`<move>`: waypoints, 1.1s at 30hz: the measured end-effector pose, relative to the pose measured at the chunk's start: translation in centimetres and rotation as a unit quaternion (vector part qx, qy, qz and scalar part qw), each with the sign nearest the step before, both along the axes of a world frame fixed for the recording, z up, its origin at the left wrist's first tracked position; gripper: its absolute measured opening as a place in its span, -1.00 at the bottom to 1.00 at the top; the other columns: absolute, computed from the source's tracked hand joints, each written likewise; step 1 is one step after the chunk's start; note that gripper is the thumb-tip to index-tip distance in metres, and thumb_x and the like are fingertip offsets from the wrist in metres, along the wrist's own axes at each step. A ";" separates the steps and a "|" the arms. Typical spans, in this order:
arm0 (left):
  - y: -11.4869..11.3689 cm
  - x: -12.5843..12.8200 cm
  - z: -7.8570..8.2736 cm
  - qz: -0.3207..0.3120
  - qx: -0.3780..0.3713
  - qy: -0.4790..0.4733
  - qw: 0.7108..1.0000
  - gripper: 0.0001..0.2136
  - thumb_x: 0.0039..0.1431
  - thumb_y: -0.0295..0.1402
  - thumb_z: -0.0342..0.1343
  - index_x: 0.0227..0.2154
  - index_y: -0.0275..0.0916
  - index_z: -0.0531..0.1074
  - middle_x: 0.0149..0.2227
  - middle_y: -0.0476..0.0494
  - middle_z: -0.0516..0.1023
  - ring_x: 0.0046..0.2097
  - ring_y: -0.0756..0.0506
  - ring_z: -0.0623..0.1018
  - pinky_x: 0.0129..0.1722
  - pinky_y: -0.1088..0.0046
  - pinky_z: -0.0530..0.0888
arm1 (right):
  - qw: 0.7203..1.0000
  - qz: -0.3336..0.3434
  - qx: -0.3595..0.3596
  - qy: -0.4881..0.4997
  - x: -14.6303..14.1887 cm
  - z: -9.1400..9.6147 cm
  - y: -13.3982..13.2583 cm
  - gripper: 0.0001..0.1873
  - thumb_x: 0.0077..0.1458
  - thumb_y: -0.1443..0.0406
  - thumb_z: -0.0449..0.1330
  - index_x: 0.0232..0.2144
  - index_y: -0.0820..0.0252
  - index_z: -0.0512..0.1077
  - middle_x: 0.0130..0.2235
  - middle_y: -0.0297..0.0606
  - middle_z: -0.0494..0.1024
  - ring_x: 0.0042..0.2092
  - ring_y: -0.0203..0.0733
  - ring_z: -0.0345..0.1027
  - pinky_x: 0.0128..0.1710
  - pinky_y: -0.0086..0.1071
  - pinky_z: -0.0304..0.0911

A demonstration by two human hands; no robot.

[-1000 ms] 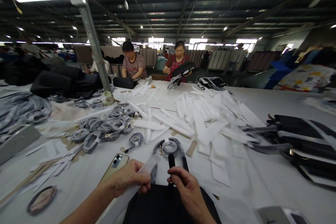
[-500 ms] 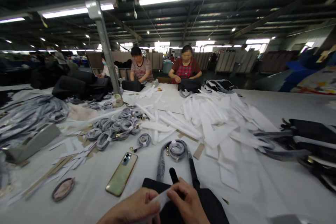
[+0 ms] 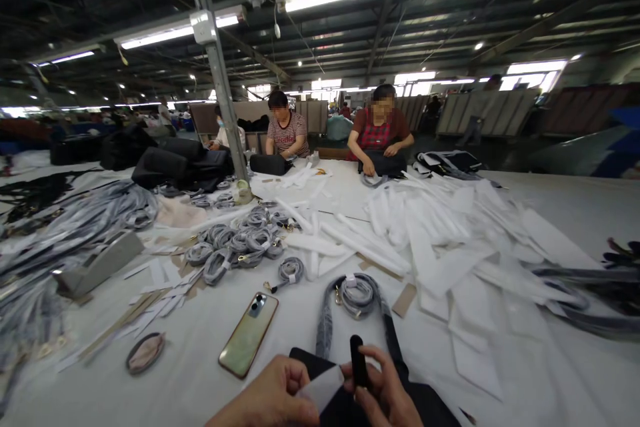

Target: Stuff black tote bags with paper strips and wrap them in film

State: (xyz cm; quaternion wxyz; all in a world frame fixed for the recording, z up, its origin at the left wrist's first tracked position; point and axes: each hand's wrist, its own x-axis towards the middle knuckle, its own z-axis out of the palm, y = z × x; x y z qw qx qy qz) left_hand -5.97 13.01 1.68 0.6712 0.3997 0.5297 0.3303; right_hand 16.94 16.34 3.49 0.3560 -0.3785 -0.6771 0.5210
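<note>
At the bottom edge, my left hand (image 3: 273, 395) pinches a white strip of paper (image 3: 323, 387). My right hand (image 3: 387, 392) is closed around a black bag handle (image 3: 358, 360) that stands upright. Both hands sit over a black bag (image 3: 345, 407) lying at the near table edge. From the bag a wrapped strap (image 3: 325, 320) loops away to a coiled grey strap (image 3: 356, 293). A gold phone (image 3: 249, 333) lies face down just left of my hands.
A pile of white paper strips (image 3: 440, 233) covers the middle and right of the table. Coiled grey straps (image 3: 235, 243) lie at centre left. A steel post (image 3: 223, 93) rises from the table. Two people (image 3: 285, 130) work on black bags at the far side. Black bags (image 3: 175, 163) are stacked at far left.
The view has swung left and up, so my hands sit lower in frame. My left hand brought the white strip closer to the black handle held by my right hand.
</note>
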 end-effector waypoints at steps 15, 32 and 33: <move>-5.4 -4.4 0.7 -0.116 -0.096 -0.075 0.986 -0.57 -0.02 -0.01 0.26 -0.39 -0.36 0.50 -0.39 -0.29 0.62 -0.47 -0.03 0.56 -0.53 0.59 0.32 | 0.877 0.009 0.456 -0.154 -0.3 -0.9 0.1 -0.59 0.25 0.49 -0.07 0.08 0.17 0.35 -0.09 -0.09 0.56 -0.06 -0.19 0.43 -0.13 -0.25 0.30; -4.8 -2.9 -0.5 -0.113 -0.206 -0.170 0.957 -0.46 -0.11 0.10 0.26 -0.36 -0.39 0.54 -0.45 -0.31 0.61 -0.54 -0.02 0.53 -0.60 0.61 0.32 | 0.813 0.076 0.530 -0.228 -0.4 -0.3 0.6 -0.64 0.28 0.42 -0.06 0.04 0.19 0.37 0.00 -0.09 0.52 -0.02 -0.15 0.37 -0.05 -0.23 0.23; -4.7 -2.7 -0.5 -0.113 -0.204 -0.172 0.957 -0.46 -0.09 0.09 0.25 -0.34 -0.38 0.53 -0.44 -0.30 0.61 -0.53 -0.02 0.53 -0.60 0.61 0.32 | 0.813 0.076 0.530 -0.231 -0.6 -0.3 0.3 -0.65 0.28 0.41 -0.06 0.03 0.19 0.38 -0.01 -0.10 0.52 -0.02 -0.14 0.37 -0.04 -0.22 0.23</move>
